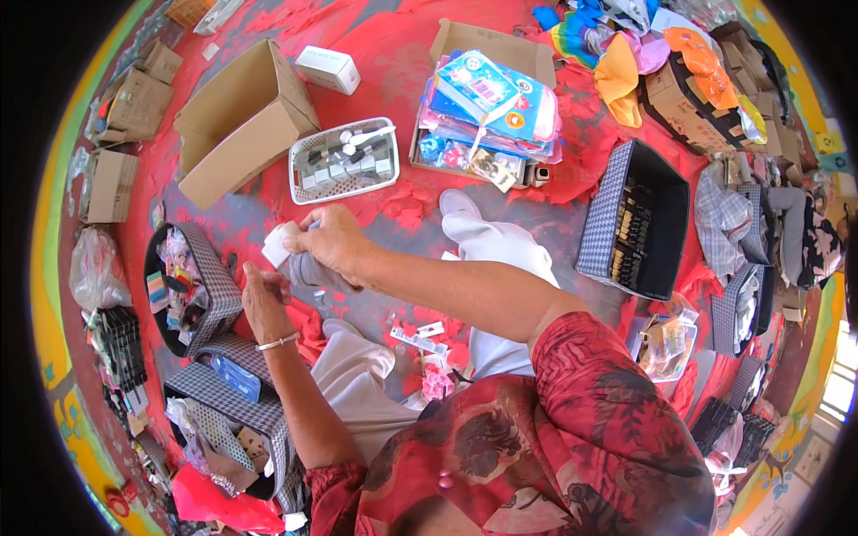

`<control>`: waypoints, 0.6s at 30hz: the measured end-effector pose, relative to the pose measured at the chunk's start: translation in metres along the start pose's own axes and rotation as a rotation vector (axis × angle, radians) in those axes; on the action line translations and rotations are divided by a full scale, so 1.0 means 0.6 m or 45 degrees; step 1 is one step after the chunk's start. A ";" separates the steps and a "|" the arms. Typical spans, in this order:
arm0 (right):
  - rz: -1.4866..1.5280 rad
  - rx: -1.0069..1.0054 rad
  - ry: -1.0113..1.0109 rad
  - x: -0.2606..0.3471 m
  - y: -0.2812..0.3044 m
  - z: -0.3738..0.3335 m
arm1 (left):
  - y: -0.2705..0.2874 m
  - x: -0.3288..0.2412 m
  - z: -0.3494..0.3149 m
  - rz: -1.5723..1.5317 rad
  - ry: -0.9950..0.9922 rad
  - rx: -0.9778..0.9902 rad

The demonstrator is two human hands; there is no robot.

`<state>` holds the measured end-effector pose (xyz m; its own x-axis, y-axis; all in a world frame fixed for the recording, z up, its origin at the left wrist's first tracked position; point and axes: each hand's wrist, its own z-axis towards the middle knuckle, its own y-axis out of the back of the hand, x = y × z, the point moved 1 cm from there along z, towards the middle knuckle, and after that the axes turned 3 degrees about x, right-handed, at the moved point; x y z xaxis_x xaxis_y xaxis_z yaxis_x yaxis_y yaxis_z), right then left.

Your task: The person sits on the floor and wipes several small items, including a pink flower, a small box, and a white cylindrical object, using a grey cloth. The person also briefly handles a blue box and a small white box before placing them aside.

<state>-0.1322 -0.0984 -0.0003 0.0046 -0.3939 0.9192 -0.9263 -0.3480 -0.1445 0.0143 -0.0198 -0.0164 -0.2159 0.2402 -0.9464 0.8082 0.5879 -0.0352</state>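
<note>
My right hand (pixel 338 239) reaches across to the left, its fingers closed on a small white box (pixel 278 247). A bunched grey cloth (pixel 313 272) hangs beneath that palm, partly hidden by it. Just below the white box is my left hand (pixel 265 302), with a bracelet at its wrist. Its thumb points up, apart from half-curled fingers, and I see nothing held there. Beyond both hands stands a white basket (pixel 298 186) of small dark-and-clear items, with a white-handled tool (pixel 368 137) lying across the top.
Behind the basket are an open cardboard box (pixel 234 116) and a white carton (pixel 328 70). A box of colourful packages (pixel 487 94) stands far centre. Checked bins stand at left (pixel 214 277) and right (pixel 601 219). Small packets (pixel 420 339) lie between my legs on the red-stained floor.
</note>
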 end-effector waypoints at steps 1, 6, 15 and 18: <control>0.103 -0.014 -0.067 0.003 0.000 0.002 | 0.004 0.003 0.003 -0.054 -0.009 0.009; 0.631 -0.025 -0.102 0.020 0.003 0.018 | 0.019 0.021 0.015 -0.339 0.204 -0.075; 0.677 -0.224 0.209 0.146 0.251 0.018 | 0.000 0.023 0.010 -0.285 0.343 0.329; 0.471 -0.295 0.281 0.165 0.390 -0.023 | -0.003 0.023 0.008 -0.351 0.365 0.445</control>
<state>-0.3536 -0.2074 0.0619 -0.3976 -0.2568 0.8809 -0.9103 -0.0105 -0.4139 0.0125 -0.0209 -0.0310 -0.5482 0.3434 -0.7626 0.8239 0.3784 -0.4219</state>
